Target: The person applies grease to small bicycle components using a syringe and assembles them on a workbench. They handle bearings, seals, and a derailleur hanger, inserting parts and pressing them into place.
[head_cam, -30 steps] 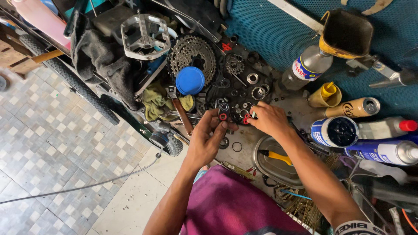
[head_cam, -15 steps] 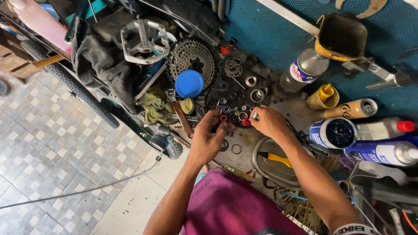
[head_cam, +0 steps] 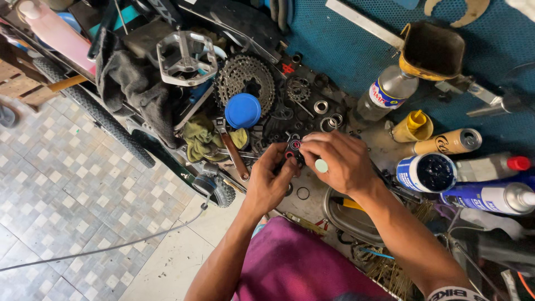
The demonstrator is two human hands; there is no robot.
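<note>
Two hands pinch one small red-and-black ring part over a crowded workbench.

The left hand (head_cam: 267,181) and right hand (head_cam: 337,161) both close their fingertips on the small part (head_cam: 293,148) — round, black, with a red ring, and held just above the bench between them. Near it lie one toothed cog stack (head_cam: 245,83), one blue lid (head_cam: 243,110), one metal pedal (head_cam: 185,57), and one open grease tub (head_cam: 426,172) — beside two spray cans (head_cam: 490,195).
</note>
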